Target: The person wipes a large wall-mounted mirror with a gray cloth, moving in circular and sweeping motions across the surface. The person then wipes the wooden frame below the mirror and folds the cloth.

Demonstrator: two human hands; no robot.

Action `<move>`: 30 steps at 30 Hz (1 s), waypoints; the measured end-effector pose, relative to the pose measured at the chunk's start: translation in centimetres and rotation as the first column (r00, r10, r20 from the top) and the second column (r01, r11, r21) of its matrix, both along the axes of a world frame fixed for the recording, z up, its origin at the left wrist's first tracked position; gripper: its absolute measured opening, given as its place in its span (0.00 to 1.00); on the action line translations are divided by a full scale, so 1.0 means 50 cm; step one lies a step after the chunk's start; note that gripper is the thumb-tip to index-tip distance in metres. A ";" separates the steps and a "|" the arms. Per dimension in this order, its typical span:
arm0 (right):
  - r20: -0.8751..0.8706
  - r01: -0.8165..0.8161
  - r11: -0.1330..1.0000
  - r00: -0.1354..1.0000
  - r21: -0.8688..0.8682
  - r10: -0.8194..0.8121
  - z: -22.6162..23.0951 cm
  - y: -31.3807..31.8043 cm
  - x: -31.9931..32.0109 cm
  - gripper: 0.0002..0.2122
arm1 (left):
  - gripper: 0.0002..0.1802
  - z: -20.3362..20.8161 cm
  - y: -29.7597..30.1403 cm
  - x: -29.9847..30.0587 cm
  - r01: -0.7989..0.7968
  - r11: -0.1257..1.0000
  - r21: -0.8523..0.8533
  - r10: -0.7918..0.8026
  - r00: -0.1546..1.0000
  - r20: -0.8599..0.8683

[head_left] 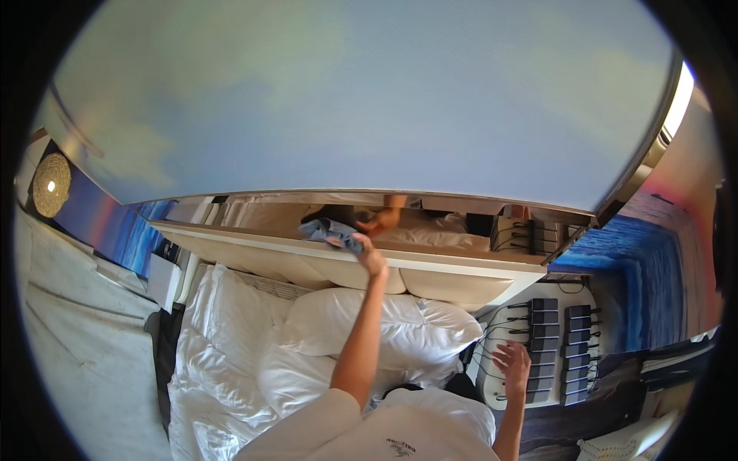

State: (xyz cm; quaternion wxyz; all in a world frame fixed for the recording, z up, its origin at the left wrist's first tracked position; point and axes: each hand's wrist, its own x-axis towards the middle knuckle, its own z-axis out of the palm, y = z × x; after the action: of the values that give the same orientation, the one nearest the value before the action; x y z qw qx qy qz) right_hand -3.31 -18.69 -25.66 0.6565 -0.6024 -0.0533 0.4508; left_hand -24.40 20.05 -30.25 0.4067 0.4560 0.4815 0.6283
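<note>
My left hand [373, 260] is raised and closed on a blue cloth [330, 232], bunched at the top ledge of the headboard. Just behind it, a mirror strip [430, 236] reflects the hand, a dark shape and the bed; whether the cloth touches the glass I cannot tell. Low on the right, my right hand [513, 365] hangs with its fingers apart and holds nothing. It is nearest to the rows of dark box-shaped devices [543, 338] with cables, set on a white surface.
A large pale blue panel [369, 100] spans the top. Below the cream padded headboard [453, 284] lie white pillows [377, 319] and a rumpled white duvet [219, 361]. A woven round lamp [51, 184] is far left; a white perforated basket [626, 446] stands lower right.
</note>
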 end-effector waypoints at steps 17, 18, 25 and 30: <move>0.022 -0.032 0.997 0.999 0.069 0.030 -0.041 0.039 -0.016 0.15 | 0.40 0.123 -0.011 -0.026 -0.023 0.984 -0.179 0.009 0.997 -0.078; -0.001 -0.046 0.998 0.999 0.045 0.047 -0.049 0.037 -0.025 0.15 | 0.40 0.119 -0.051 0.029 -0.054 0.988 -0.142 0.038 0.993 -0.111; 0.009 -0.089 0.995 0.996 0.044 0.089 -0.035 0.069 -0.039 0.15 | 0.43 0.063 -0.124 0.054 0.222 0.961 0.163 -0.128 0.884 -0.450; 0.007 -0.084 0.990 0.996 0.114 0.084 -0.012 0.067 -0.047 0.15 | 0.48 0.149 0.079 -0.134 -0.209 0.973 -0.096 0.211 0.977 0.009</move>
State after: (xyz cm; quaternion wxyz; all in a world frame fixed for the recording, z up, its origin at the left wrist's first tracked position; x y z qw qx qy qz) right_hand -5.65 -15.33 -26.24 0.6703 -0.5617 -0.1050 0.4736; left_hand -31.10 24.02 -22.80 0.3638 0.3765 0.5524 0.6486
